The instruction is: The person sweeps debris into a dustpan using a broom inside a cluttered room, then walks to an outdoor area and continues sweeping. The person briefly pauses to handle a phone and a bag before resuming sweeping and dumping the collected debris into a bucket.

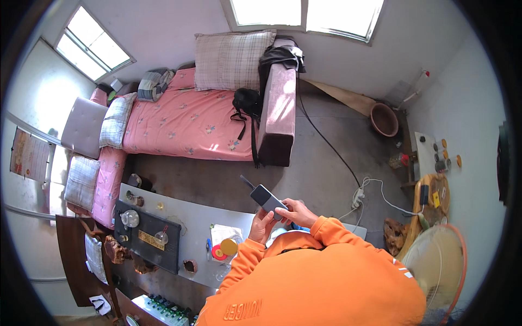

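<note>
Both my hands are closed around a dark, flat handheld device with a stubby antenna (263, 198), which slants up and to the left. My left hand (261, 227) grips its lower end from the left. From the right, my right hand (299, 212) holds the same end, its thumb lying near the device's face. The antenna-like rod points away from me at the upper left corner. Its exact kind is hard to make out. Orange sleeves cover both forearms. Below the hands, something blue and white is partly hidden by my arms.
A grey table (201, 271) bears a black tea tray (152, 255), a yellow round lid (229, 247) and a red roll (218, 252). Beyond it stands a pink-covered sofa (185, 130). Cables and a power strip (357, 198) lie on the right, near a fan (435, 261).
</note>
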Motion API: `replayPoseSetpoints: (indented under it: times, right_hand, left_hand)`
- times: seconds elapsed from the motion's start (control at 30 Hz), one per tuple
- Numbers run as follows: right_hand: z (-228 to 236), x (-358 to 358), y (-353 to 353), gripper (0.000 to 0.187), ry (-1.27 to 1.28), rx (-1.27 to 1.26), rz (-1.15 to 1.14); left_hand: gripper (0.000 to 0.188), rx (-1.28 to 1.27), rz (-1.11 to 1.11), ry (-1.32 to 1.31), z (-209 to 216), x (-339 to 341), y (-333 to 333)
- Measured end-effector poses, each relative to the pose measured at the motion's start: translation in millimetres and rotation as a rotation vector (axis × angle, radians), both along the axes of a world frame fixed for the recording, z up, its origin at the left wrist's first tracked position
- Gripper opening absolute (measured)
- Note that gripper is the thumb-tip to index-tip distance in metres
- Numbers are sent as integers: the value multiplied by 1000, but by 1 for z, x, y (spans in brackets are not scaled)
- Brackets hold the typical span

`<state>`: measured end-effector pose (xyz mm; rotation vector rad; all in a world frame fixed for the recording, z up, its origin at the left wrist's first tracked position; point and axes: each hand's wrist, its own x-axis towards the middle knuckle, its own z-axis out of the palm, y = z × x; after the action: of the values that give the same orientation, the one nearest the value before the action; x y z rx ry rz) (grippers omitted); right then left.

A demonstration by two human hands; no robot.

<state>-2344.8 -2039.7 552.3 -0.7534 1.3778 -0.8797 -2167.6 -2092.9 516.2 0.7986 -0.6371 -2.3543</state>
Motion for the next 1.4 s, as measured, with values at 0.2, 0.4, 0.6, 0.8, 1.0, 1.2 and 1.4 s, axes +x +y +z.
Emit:
replayPoseSetpoints:
  times: [0.2, 0.4, 0.6, 0.8, 1.0, 1.2, 1.4]
  right_hand:
    - [8, -62, -83, 45, 195, 15, 296]
    - [-10, -121, -163, 12, 261, -77, 185]
    - [-58, -183, -281, 11, 555, -68, 80]
    - [-138, -231, -382, 35, 1050, 87, -35]
    - [-106, -227, -457, 54, 606, 733, 40]
    - [-116, -238, -476, 55, 533, 866, 75]
    - [-122, -237, -485, 60, 559, 863, 57]
  left_hand:
    - [39, -17, 89, -12, 17, -42, -71]
    - [37, 13, 184, -103, -36, -54, -151]
    - [29, 100, 160, -240, -105, -60, -262]
    - [29, 287, 166, -427, -226, -65, -385]
    - [31, 375, 124, -634, -297, -85, -507]
    - [35, 295, 75, -756, -391, -113, -612]
    - [35, 222, 219, -766, -407, -145, -684]
